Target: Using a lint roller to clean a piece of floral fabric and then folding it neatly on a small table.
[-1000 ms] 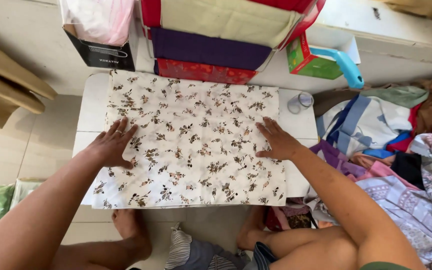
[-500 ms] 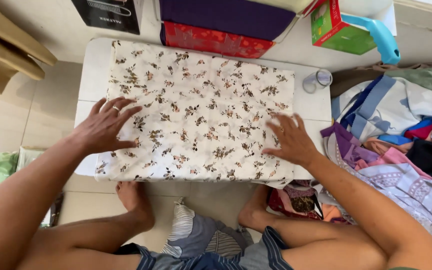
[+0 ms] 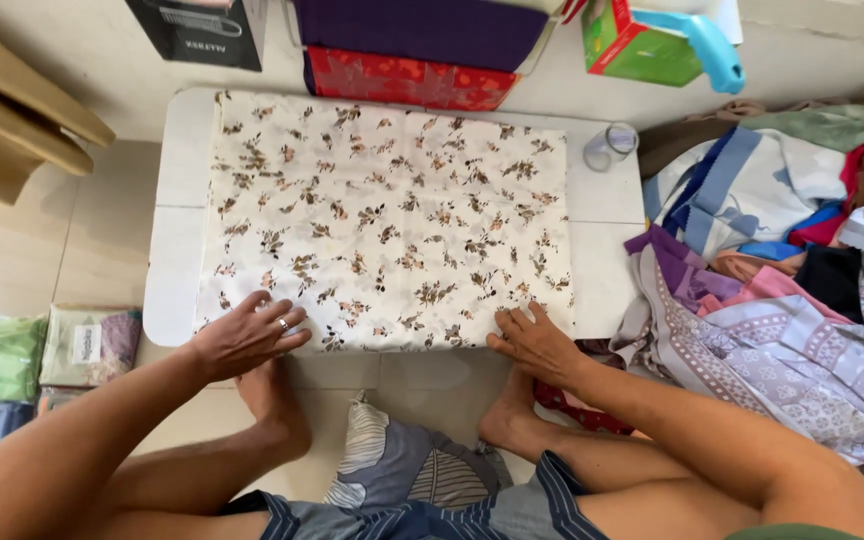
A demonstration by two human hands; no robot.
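The left hand (image 3: 244,338) lay flat, fingers spread, on the near left corner of the cloth (image 3: 382,215), a ring on one finger. The right hand (image 3: 537,343) was open too, palm down on the near edge toward the right corner. Neither gripped anything; both just pressed. The cloth, white with small brown sprigs, lay spread over the low white table (image 3: 174,200), its near edge at the table's front.

To my eye they were smoothing or squaring up that near edge. Doing it well would mean keeping both palms flat and level with each other, drawing evenly so the edge stayed straight, and checking the corners sat square before lifting anything.

Around the table: a heap of clothes (image 3: 782,260) on the right, a small glass jar (image 3: 610,146) on the far right corner, purple and red boxes (image 3: 412,55) at the back, packed fabrics (image 3: 42,350) on the floor to the left.

Compared with half a second before, both hands had slid toward the person, from mid-cloth down to the near edge, and the cloth looked flatter.
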